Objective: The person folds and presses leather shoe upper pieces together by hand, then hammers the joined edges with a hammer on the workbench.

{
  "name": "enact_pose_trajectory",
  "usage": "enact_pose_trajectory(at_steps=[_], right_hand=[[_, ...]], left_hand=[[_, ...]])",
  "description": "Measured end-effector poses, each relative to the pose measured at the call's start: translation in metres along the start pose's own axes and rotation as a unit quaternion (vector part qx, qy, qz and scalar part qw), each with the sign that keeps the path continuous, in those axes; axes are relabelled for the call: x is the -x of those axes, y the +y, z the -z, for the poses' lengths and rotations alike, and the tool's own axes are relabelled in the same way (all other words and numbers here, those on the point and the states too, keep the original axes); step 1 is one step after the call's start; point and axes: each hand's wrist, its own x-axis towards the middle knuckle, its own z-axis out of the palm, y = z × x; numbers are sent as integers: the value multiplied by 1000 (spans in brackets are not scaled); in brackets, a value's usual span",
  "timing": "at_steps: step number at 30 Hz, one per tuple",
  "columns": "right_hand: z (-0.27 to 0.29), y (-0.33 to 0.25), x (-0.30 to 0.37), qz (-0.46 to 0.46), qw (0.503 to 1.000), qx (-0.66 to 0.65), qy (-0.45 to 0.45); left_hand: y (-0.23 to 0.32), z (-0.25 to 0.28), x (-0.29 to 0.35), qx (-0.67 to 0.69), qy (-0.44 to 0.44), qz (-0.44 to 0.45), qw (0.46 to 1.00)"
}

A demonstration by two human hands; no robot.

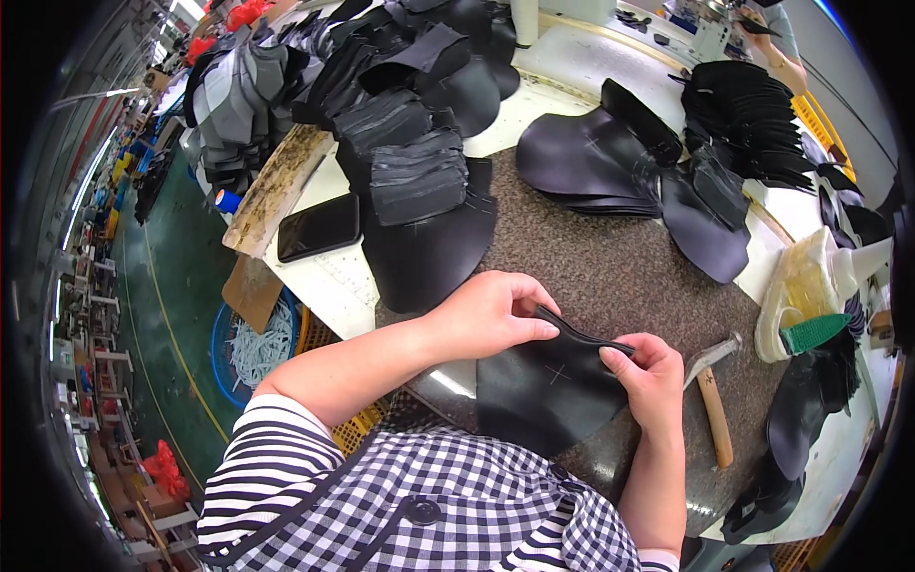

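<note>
While left hand pinches leather by its far edge, right hand pinches its corner (both grips closed) | leather: left of hammer | phone: farther left of hammer

Sheet between phone at back left and hammer at right, basket seemingly below the tabletop.

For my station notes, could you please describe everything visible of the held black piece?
The black piece looks like smooth, glossy leather or similar sheet, with a pale cross mark on its face. The left hand and right hand pinch its layered-looking upper edge, sloping down to the right. It is over the speckled slab; contact is unclear.
</note>
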Motion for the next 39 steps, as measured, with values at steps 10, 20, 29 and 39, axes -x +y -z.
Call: enact_pose_trajectory(at_steps=[10, 20, 29, 39], right_hand=[[-3, -1, -1, -10, 1000, -2, 9], [-2, 7, -2, 6, 1000, 1, 15], [-3, 5, -3, 6, 1000, 2, 4], [-5, 7, -2, 19, 1000, -12, 10]], left_hand=[[-6, -3, -3, 33, 7, 14, 999], [-14, -7, -8, 71, 12, 4, 997], [-8, -5, -7, 33, 20, 13, 999], [-18, -6, -5, 16, 26, -25, 999]])
